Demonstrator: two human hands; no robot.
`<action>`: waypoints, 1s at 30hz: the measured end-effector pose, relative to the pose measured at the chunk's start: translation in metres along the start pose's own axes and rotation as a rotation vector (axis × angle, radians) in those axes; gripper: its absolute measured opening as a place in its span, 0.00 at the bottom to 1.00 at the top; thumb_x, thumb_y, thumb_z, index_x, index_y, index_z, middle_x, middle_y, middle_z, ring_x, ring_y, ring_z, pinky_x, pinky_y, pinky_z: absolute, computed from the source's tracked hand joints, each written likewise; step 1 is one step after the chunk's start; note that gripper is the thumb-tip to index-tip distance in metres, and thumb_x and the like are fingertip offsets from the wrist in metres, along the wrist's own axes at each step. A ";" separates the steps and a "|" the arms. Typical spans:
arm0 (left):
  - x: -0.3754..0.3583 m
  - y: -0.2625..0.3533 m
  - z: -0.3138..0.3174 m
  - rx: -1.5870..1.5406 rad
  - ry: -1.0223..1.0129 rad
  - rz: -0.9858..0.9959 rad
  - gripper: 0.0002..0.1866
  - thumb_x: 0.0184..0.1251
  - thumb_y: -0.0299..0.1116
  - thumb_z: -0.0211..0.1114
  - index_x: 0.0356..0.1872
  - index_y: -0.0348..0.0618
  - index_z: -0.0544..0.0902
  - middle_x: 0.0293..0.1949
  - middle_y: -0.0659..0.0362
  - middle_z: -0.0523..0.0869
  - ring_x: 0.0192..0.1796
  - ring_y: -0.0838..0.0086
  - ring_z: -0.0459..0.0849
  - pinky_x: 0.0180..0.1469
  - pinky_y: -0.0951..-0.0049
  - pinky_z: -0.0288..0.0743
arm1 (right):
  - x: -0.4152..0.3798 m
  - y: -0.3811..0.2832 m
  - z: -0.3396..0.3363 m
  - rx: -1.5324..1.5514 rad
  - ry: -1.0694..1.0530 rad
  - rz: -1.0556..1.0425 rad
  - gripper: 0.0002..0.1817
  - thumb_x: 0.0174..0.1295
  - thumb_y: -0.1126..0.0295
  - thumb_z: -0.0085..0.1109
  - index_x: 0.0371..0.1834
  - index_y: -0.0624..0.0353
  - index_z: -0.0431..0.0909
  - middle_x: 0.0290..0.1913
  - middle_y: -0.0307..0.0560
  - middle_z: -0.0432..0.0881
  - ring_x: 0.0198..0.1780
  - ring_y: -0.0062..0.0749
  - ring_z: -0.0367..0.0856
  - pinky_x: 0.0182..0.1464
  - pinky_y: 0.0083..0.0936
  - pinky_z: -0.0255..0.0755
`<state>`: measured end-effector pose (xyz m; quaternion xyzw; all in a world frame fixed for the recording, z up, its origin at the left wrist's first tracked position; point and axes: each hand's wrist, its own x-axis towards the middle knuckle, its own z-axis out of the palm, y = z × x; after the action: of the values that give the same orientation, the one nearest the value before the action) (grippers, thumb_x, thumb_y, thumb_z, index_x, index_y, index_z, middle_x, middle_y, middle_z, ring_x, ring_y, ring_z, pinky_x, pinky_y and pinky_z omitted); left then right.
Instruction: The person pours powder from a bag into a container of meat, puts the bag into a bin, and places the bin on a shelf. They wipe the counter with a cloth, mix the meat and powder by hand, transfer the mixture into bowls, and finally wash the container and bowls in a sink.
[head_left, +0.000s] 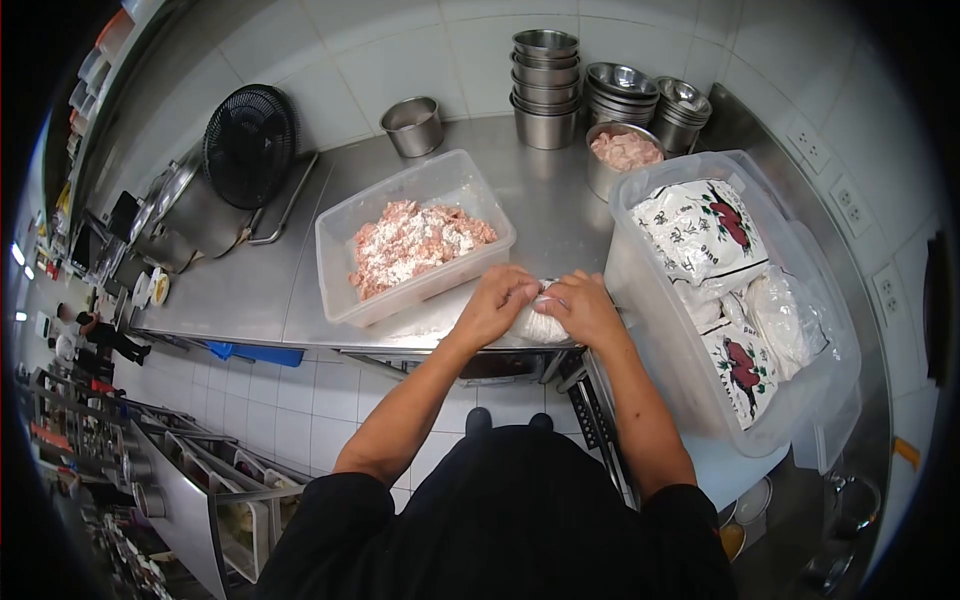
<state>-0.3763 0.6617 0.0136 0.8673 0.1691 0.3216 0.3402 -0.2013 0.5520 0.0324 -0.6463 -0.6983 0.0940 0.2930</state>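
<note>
On steel counter (540, 200), both hands' grip, left hand (495, 303), right hand (585, 308), closed round half-hidden white bag (540, 322)

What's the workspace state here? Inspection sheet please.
Surface: steel counter, bare patches show.
Job's things: white bag at the counter edge; clear tub of floured minced meat beside it.
Clutter: large bin of printed bags, stacked steel bowls, steel pot of meat, lone pot, fan.
Hands: left hand and right hand both closed on the white bag.
Cables: nothing seen.
Surroundings: tiled wall, wall sockets, another person far left.
</note>
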 end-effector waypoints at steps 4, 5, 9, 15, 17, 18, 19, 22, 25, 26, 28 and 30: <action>-0.017 0.010 -0.004 0.078 -0.029 0.018 0.12 0.69 0.37 0.64 0.46 0.41 0.79 0.55 0.49 0.77 0.60 0.55 0.73 0.65 0.61 0.65 | 0.001 0.011 0.011 0.053 0.083 -0.061 0.11 0.59 0.58 0.63 0.34 0.52 0.86 0.38 0.39 0.81 0.49 0.41 0.75 0.52 0.41 0.63; -0.020 0.004 -0.002 0.067 -0.038 0.009 0.12 0.69 0.37 0.64 0.46 0.41 0.79 0.57 0.49 0.75 0.62 0.55 0.72 0.65 0.61 0.64 | 0.002 0.014 0.015 0.090 0.106 -0.071 0.11 0.59 0.59 0.63 0.33 0.53 0.86 0.38 0.40 0.80 0.49 0.41 0.75 0.53 0.41 0.63; -0.025 0.004 0.006 0.098 0.027 -0.027 0.11 0.70 0.38 0.63 0.44 0.42 0.79 0.56 0.50 0.75 0.62 0.55 0.72 0.65 0.61 0.64 | 0.005 0.010 0.020 0.138 0.166 -0.085 0.10 0.60 0.61 0.61 0.29 0.56 0.85 0.39 0.44 0.80 0.50 0.43 0.74 0.55 0.40 0.64; -0.015 0.006 0.008 0.021 -0.008 -0.220 0.11 0.70 0.38 0.63 0.39 0.40 0.78 0.56 0.51 0.75 0.58 0.58 0.74 0.61 0.64 0.67 | 0.008 0.021 0.038 0.251 0.209 0.079 0.15 0.60 0.59 0.61 0.39 0.61 0.80 0.43 0.54 0.79 0.51 0.52 0.75 0.57 0.42 0.66; -0.015 0.005 0.010 -0.053 0.005 -0.265 0.12 0.70 0.38 0.64 0.36 0.39 0.78 0.56 0.51 0.76 0.56 0.61 0.75 0.60 0.66 0.67 | 0.003 0.020 0.037 0.396 0.167 0.274 0.20 0.59 0.55 0.64 0.44 0.60 0.77 0.45 0.56 0.80 0.52 0.53 0.76 0.57 0.40 0.68; -0.016 0.002 0.010 -0.089 0.007 -0.288 0.12 0.69 0.39 0.64 0.35 0.39 0.78 0.55 0.51 0.76 0.55 0.63 0.76 0.60 0.66 0.67 | 0.001 0.014 0.033 0.470 0.148 0.376 0.23 0.58 0.54 0.65 0.47 0.60 0.75 0.46 0.57 0.81 0.53 0.54 0.77 0.57 0.40 0.69; -0.012 -0.004 0.009 -0.156 -0.043 -0.362 0.12 0.68 0.39 0.66 0.39 0.39 0.79 0.54 0.52 0.77 0.55 0.63 0.76 0.60 0.66 0.67 | 0.003 0.011 0.027 0.496 0.083 0.419 0.25 0.58 0.53 0.65 0.49 0.60 0.74 0.47 0.58 0.81 0.53 0.53 0.78 0.56 0.39 0.70; -0.007 -0.013 -0.002 -0.310 -0.178 -0.581 0.21 0.64 0.42 0.69 0.52 0.42 0.77 0.54 0.53 0.77 0.58 0.65 0.75 0.61 0.66 0.68 | 0.004 0.011 0.021 0.562 -0.016 0.458 0.29 0.56 0.51 0.67 0.53 0.60 0.71 0.50 0.59 0.82 0.52 0.51 0.81 0.55 0.36 0.72; 0.003 -0.008 -0.023 -0.348 -0.372 -0.777 0.40 0.59 0.48 0.71 0.69 0.43 0.66 0.60 0.50 0.75 0.63 0.62 0.73 0.63 0.64 0.68 | 0.000 0.034 0.056 0.625 0.095 0.322 0.33 0.55 0.50 0.69 0.57 0.59 0.70 0.52 0.61 0.81 0.55 0.51 0.81 0.57 0.35 0.72; 0.009 -0.007 -0.028 -0.345 -0.516 -0.833 0.47 0.56 0.51 0.71 0.74 0.43 0.60 0.64 0.48 0.73 0.66 0.60 0.72 0.63 0.64 0.68 | -0.001 0.032 0.057 0.644 0.124 0.340 0.37 0.54 0.50 0.70 0.61 0.59 0.69 0.54 0.63 0.80 0.57 0.53 0.79 0.60 0.35 0.71; 0.022 0.006 -0.037 -0.254 -0.681 -0.923 0.48 0.57 0.54 0.69 0.74 0.40 0.60 0.68 0.45 0.70 0.67 0.60 0.71 0.62 0.61 0.70 | -0.006 0.024 0.054 0.741 0.189 0.374 0.45 0.51 0.50 0.73 0.69 0.60 0.64 0.58 0.66 0.78 0.61 0.55 0.77 0.62 0.37 0.70; 0.026 0.000 -0.035 -0.273 -0.692 -1.002 0.49 0.57 0.53 0.70 0.74 0.37 0.58 0.67 0.46 0.71 0.67 0.60 0.72 0.57 0.56 0.76 | -0.012 0.013 0.035 0.401 0.128 0.542 0.49 0.51 0.41 0.68 0.68 0.64 0.65 0.62 0.67 0.73 0.63 0.58 0.73 0.63 0.42 0.69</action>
<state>-0.3811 0.6922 0.0449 0.6853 0.3927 -0.1582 0.5926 -0.2095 0.5506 -0.0061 -0.7426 -0.4489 0.2632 0.4216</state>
